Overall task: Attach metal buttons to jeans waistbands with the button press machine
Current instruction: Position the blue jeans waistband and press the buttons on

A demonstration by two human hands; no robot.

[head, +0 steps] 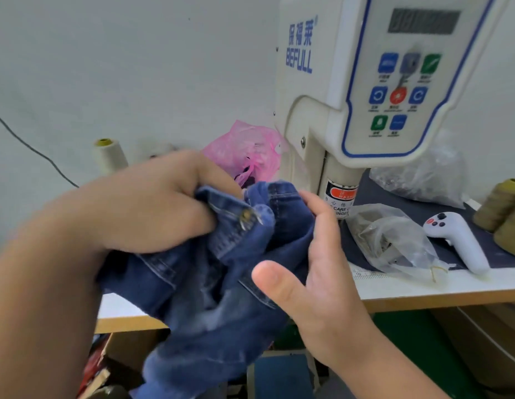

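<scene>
A pair of blue jeans (210, 295) hangs bunched in front of the table edge, just left of the cream button press machine (331, 116). My left hand (152, 208) grips the waistband, fingers curled round the denim. A metal button (246, 216) sits on the waistband right beside those fingers. My right hand (316, 272) lies against the right side of the bunched jeans with straight fingers and the thumb held apart. The machine's press head is hidden behind the denim and my right hand.
Clear plastic bags (391, 243) of small metal parts lie on the dark mat right of the machine. A white handheld controller (457, 240) lies beside them. Thread cones stand at the far left (109, 156) and far right (501, 208). A pink bag (247, 151) sits behind.
</scene>
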